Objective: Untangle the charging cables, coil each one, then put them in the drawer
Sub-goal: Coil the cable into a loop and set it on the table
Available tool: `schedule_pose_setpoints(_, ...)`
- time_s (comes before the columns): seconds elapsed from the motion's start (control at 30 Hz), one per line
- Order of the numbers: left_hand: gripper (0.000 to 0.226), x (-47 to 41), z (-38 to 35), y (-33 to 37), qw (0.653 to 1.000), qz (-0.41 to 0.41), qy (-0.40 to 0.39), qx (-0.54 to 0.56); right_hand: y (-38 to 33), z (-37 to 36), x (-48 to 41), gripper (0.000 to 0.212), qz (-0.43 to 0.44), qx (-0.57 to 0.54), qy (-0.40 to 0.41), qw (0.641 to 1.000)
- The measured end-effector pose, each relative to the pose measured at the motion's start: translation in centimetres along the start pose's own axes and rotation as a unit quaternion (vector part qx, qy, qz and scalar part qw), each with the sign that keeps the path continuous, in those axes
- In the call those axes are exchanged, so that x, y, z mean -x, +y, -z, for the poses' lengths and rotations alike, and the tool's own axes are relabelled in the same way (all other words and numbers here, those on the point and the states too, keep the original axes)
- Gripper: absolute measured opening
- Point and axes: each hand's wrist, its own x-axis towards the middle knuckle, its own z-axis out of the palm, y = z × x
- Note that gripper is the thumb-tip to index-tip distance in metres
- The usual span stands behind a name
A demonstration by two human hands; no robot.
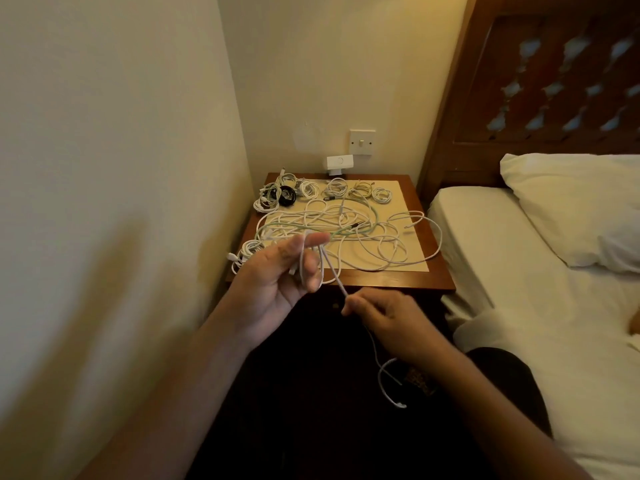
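Between the two hands, one white cable is mid-coil — looped round the fingers of the left hand, pinched by the right hand just below — while beyond the grip a loose tangle covers the nightstand and finished coils sit farther back, none stowed yet.

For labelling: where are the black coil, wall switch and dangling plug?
black coil point(288, 203), head view, front rim
wall switch point(362, 142), head view, plate centre
dangling plug point(401, 406), head view, its tip

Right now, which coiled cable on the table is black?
The black coil near the table's back-left corner, by the wall; the other coils there are all pale.
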Motion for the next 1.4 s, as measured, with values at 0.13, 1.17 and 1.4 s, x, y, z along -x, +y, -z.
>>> schedule_pose_setpoints(0.13,0.038,-2.0,-1.5,-0.9,0.993,-0.050,0.066,-0.081,-3.0,-1.7,1.6,0.021,0.026,0.017,-0.055,0.998)
schedule_pose_setpoints(1.17,0.032,-0.7,5.9,2.8,0.966,-0.028,0.180,0.181,9.1,3.1,-0.7,0.024,-0.082,0.129,-0.066,0.986)
schedule_pose_setpoints(1.4,0.032,3.6,-0.6,0.5,0.991,0.103,0.048,-0.066,12.5,3.1,-2.4,0.027,-0.201,0.208,0.053,0.956)
